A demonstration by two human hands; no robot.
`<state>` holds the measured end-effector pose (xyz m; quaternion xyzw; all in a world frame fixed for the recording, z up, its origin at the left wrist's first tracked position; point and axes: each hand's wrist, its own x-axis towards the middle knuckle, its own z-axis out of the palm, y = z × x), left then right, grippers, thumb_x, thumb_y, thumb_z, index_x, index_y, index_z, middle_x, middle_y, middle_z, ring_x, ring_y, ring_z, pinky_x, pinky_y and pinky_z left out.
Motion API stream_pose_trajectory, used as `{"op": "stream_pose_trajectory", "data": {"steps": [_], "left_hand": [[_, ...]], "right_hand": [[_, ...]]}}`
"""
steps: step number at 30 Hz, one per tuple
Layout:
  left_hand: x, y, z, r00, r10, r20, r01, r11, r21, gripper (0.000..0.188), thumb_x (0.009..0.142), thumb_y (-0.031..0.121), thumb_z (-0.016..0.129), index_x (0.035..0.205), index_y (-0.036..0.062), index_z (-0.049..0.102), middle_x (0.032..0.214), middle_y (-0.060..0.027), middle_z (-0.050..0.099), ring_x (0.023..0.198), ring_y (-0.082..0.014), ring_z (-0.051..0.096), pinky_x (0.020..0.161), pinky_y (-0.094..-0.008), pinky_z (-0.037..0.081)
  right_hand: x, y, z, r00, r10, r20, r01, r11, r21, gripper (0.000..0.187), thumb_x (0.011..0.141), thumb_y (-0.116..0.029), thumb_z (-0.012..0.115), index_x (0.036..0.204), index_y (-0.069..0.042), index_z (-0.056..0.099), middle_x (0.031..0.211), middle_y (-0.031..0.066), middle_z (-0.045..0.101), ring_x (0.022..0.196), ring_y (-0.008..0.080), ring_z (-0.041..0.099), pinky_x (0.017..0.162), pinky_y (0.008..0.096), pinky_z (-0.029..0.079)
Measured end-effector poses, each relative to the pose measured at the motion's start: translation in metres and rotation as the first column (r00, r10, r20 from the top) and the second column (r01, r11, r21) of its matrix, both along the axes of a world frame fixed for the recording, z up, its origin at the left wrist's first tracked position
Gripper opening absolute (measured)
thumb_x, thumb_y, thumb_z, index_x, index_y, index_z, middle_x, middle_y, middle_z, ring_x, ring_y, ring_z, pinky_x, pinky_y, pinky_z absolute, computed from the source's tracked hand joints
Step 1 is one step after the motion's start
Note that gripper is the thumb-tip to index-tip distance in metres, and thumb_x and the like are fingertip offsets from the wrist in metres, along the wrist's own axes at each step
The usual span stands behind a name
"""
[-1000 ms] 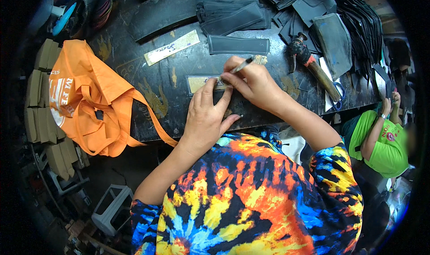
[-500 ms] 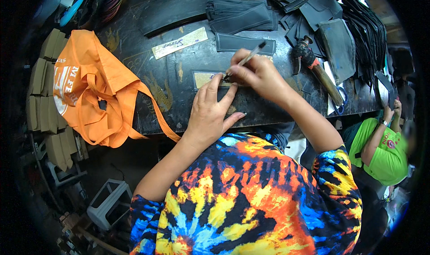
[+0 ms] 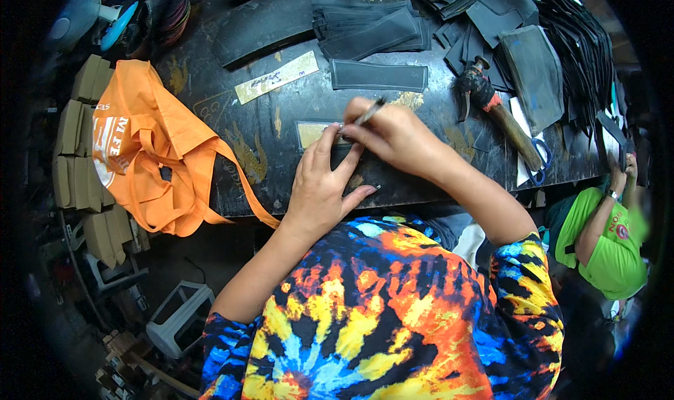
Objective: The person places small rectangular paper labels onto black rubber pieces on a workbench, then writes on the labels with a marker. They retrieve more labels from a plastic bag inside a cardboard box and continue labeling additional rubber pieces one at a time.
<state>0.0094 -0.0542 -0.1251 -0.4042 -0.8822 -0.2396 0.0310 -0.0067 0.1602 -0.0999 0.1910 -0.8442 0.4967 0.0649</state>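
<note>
My right hand (image 3: 394,141) grips a slim pen (image 3: 371,110), its fingers pinched near the lower end, which is down at a small tan template (image 3: 308,134). The template lies on a black piece with a thin edge showing around it; my hands cover its right part. My left hand (image 3: 314,182) lies spread, with its fingertips pressing on the template close to the pen. Beyond them, a black strip with a pale line along its edge (image 3: 379,76) lies flat. To its left is a longer cream template (image 3: 276,77) with handwriting.
An orange cloth bag (image 3: 151,154) hangs over the table's left edge. At right lie a wooden-handled hammer (image 3: 516,136), blue-handled scissors (image 3: 539,162) and stacked black pieces (image 3: 572,56). More black pieces (image 3: 368,31) lie at the back. A person in green (image 3: 611,238) works at far right.
My right hand and the pen have shifted slightly left along the template, and the pen is tilted differently. My left hand stays pressed down. The whole view has shifted a little.
</note>
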Motion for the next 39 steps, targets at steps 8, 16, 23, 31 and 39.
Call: {"op": "stream_pose_trajectory", "data": {"steps": [8,16,23,31,39], "left_hand": [[-0.007,-0.008,-0.009,0.999,-0.012,-0.042,0.013,1.0,0.028,0.071,0.088,0.046,0.078,0.148,0.0128,0.06,0.159,-0.0247,0.035,0.14,-0.0432,0.043,0.118,-0.0506,0.038],[-0.008,0.003,-0.012,0.998,-0.007,-0.062,0.01,0.999,0.045,0.072,0.087,0.046,0.079,0.148,0.0113,0.06,0.157,-0.0254,0.037,0.138,-0.0438,0.044,0.117,-0.051,0.038],[-0.011,0.006,-0.014,0.994,-0.005,-0.105,0.009,0.999,0.037,0.071,0.087,0.047,0.078,0.146,0.0103,0.061,0.156,-0.0256,0.038,0.138,-0.0437,0.045,0.117,-0.0507,0.038],[-0.007,0.008,-0.014,0.994,-0.002,-0.111,0.007,0.999,0.048,0.072,0.087,0.047,0.078,0.146,0.0103,0.061,0.154,-0.0246,0.041,0.136,-0.0424,0.047,0.116,-0.0505,0.04],[-0.021,0.004,-0.023,0.99,-0.001,-0.141,0.011,0.997,0.071,0.065,0.088,0.045,0.078,0.14,0.0088,0.064,0.151,-0.0246,0.043,0.134,-0.0428,0.048,0.114,-0.0508,0.04]], "right_hand": [[-0.005,-0.002,-0.001,0.998,-0.061,-0.031,0.062,0.998,0.023,0.012,0.1,-0.011,0.069,0.103,-0.001,0.062,0.087,0.0155,0.066,0.077,0.0317,0.069,0.07,0.0387,0.053],[0.003,0.006,-0.006,0.996,-0.059,-0.069,0.067,0.991,0.114,0.013,0.1,-0.015,0.067,0.104,-0.006,0.058,0.086,0.0188,0.068,0.081,0.0411,0.07,0.068,0.0467,0.053],[-0.006,0.005,-0.015,0.932,-0.134,0.338,0.262,0.892,-0.368,0.014,0.1,-0.013,0.07,0.108,-0.005,0.063,0.086,0.0163,0.069,0.079,0.0234,0.075,0.069,0.0389,0.056],[-0.007,0.004,-0.018,0.927,-0.141,0.349,0.284,0.87,-0.402,0.015,0.098,-0.013,0.071,0.107,-0.006,0.061,0.09,0.0168,0.071,0.08,0.0337,0.074,0.07,0.0406,0.057],[-0.013,-0.005,-0.017,0.98,-0.186,0.073,0.186,0.982,-0.004,0.018,0.107,-0.016,0.059,0.102,0.001,0.061,0.087,0.0109,0.071,0.082,0.0165,0.073,0.076,0.0334,0.057]]}}
